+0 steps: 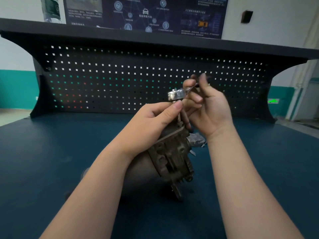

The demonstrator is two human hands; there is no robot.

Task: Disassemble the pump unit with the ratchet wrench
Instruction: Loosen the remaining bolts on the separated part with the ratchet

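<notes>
left hand [151,121] fingers grip pump unit [172,156] | right hand [208,104] fingers pinch ratchet wrench [177,94]

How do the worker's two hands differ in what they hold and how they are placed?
The left hand wraps the pump unit, thumb by the ratchet head; the right hand pinches the ratchet wrench handle. The left sits lower, the right higher, with looser fingers. Both are bare and raised above the blue bench.

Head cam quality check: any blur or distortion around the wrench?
Head view: right hand fingertips and the wrench handle are motion-blurred; wrench head glints but reads clearly. Left hand and pump are fairly sharp. Wide-angle bends the pegboard and shelf edge. Lighting soft, dim.
</notes>
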